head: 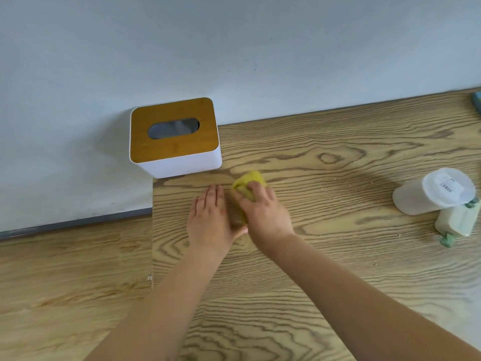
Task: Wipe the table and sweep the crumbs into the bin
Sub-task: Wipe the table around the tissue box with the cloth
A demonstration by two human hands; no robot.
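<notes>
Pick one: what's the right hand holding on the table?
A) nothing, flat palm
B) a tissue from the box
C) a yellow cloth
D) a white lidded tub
C: the right hand has its fingers curled over a yellow cloth pressed to the table, while the left hand lies flat beside it; the white tub sits apart at the right.

Both bare forearms reach toward 12 o'clock; left hand (209, 220) flat, fingers straight; right hand (263, 211) at its 3 o'clock, fingers curled, gripping
</notes>
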